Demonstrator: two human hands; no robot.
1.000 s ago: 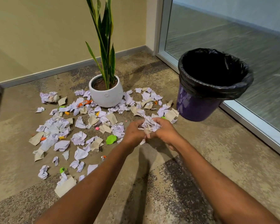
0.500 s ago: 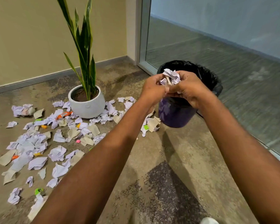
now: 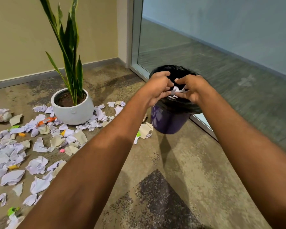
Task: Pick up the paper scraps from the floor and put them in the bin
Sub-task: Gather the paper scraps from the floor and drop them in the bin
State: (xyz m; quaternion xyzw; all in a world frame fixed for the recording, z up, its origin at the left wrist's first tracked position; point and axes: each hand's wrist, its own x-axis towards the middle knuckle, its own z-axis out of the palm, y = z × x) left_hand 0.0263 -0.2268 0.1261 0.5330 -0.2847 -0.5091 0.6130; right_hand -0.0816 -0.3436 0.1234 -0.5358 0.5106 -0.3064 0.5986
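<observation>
A purple bin [image 3: 168,119] lined with a black bag stands by the glass wall. Both my hands hover over its mouth. My left hand [image 3: 157,87] and my right hand [image 3: 192,88] have their fingers spread apart. A white crumpled wad of paper scraps [image 3: 176,92] shows between the fingertips, low at the bag's rim and loose from the palms. Many more paper scraps [image 3: 38,146], white, beige and some coloured, lie scattered on the floor at the left.
A white pot [image 3: 73,111] with a tall green plant stands among the scraps, left of the bin. A glass wall with a metal frame [image 3: 134,38] runs behind and to the right of the bin. The floor is brownish carpet.
My hands carried the wad from the floor up over the bin, then lowered to its mouth and spread their fingers. The wad has dropped lower between them. The view turned right.
</observation>
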